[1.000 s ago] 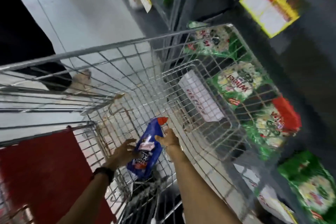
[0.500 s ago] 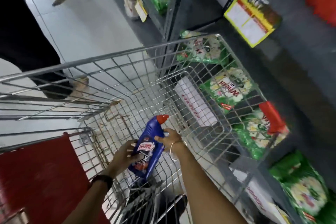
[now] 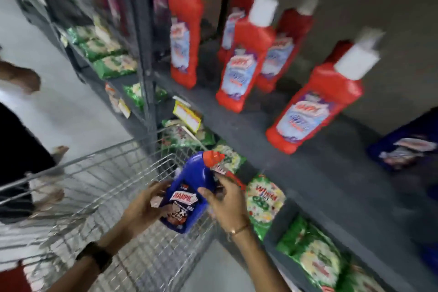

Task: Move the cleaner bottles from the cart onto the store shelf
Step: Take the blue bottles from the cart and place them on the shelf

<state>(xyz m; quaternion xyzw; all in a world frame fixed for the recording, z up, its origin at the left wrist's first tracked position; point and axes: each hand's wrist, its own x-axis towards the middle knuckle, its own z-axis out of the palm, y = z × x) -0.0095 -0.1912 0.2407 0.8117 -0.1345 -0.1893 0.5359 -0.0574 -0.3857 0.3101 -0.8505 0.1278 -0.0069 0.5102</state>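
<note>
Blue plastic bottle [image 3: 189, 194], red angled cap, gripped between both hands, left hand [image 3: 144, 208] and right hand [image 3: 227, 199], above the wire cart [image 3: 99, 173].

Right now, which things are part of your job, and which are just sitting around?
Part of the job:
blue cleaner bottle, held by my left hand and right hand
wire cart
grey shelf
dark blue bottle on the shelf

Just sitting around:
red bottles with white caps
green packets
yellow price tag
</note>
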